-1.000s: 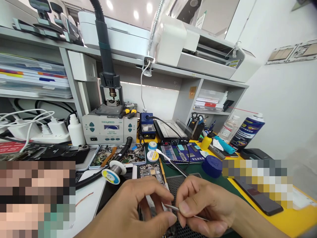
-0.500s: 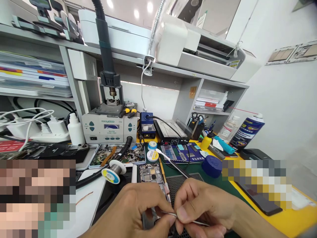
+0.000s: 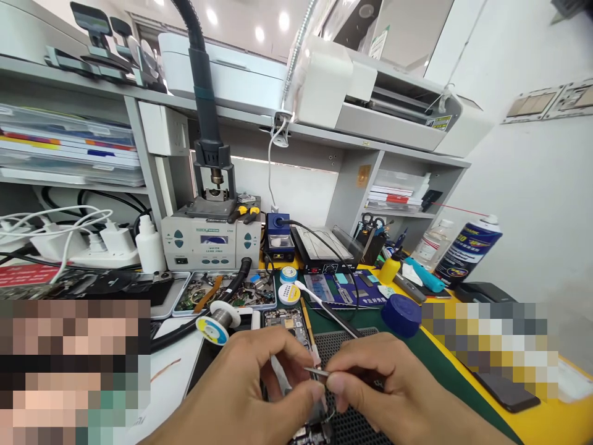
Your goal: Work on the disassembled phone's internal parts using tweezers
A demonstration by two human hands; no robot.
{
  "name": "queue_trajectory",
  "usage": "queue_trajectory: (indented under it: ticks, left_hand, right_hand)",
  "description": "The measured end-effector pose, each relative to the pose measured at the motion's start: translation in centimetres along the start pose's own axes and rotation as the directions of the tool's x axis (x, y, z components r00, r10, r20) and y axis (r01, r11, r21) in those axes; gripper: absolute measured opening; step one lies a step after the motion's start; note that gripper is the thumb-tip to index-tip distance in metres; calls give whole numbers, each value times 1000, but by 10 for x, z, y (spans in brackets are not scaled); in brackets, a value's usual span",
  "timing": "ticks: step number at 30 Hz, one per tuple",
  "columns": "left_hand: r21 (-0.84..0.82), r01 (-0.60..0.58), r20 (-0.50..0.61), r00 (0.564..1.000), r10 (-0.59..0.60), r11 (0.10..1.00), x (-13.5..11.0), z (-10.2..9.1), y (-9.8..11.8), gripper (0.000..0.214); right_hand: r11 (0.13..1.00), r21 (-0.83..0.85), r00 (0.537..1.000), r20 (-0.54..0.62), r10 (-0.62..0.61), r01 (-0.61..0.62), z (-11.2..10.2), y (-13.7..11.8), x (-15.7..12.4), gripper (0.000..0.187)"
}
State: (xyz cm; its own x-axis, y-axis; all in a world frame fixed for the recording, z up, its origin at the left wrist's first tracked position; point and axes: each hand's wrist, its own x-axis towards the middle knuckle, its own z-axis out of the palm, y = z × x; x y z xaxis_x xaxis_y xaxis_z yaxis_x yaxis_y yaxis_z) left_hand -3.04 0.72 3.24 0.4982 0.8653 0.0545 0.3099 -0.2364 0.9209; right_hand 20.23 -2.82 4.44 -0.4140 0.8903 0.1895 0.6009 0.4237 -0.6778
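Observation:
My right hand (image 3: 377,377) pinches a thin silvery metal tool (image 3: 317,371) between thumb and fingers; its full shape is hidden by the hand. The tool's point reaches left to the fingertips of my left hand (image 3: 264,377). My left thumb and index finger curl around that point with a small gap between them, and nothing held there can be made out. Below both hands lies an opened phone (image 3: 287,318) with its circuit board bare, partly covered by my left hand. A yellow-and-pink slim tool (image 3: 309,327) lies along its right side.
Around the phone are a solder wire spool (image 3: 217,321), a black-handled white brush (image 3: 324,303), round tins (image 3: 289,293), a blue cap (image 3: 402,314) and a perforated mat (image 3: 343,340). A hot-air station (image 3: 210,241) stands behind, and a spray can (image 3: 470,250) at right.
Both hands have risen slightly. The metal tool now points more level, and my left thumb and index finger have loosened from it. The whole view has shifted a little to the left.

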Motion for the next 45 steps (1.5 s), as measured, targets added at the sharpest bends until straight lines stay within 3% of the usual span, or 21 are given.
queue_trajectory:
  ticks: [8, 13, 17, 22, 27, 38, 43, 45]
  left_hand:
    - [-48, 66, -25, 997, -67, 997, -4, -3, 17, 12]
    - [-62, -29, 4, 1000, 29, 998, 0, -3, 6, 14]
    - [-27, -45, -6, 999, 44, 999, 5, -7, 11, 17]
    - [-10, -84, 7, 996, 84, 996, 11, -10, 21, 18]
    - [3, -120, 38, 992, 120, 993, 4, -7, 10, 9]
    - [-43, -239, 60, 968, 242, 970, -5, -3, -2, 16]
    - [-65, -223, 20, 974, 224, 973, -5, 0, -3, 12]
    - [-116, -225, 5, 974, 227, 968, -5, 2, -3, 21]
  right_hand:
    - [1000, 22, 1000, -12, -12, 12, 0, 3, -2, 34]
    - [992, 125, 1000, -22, 19, -16, 3, 2, 1, 33]
    - [954, 281, 994, 62, 90, -104, 1, 1, 2, 39]
    - [808, 500, 943, 264, 201, -312, -5, 4, 1, 43]
    - [583, 679, 884, 436, 170, -447, -8, 10, 4, 46]
    - [311, 646, 702, 704, 112, -697, -8, 29, 13, 38]
    - [255, 643, 680, 728, 91, -722, -8, 34, 14, 31]
    - [245, 645, 680, 728, 91, -724, -8, 34, 14, 31]
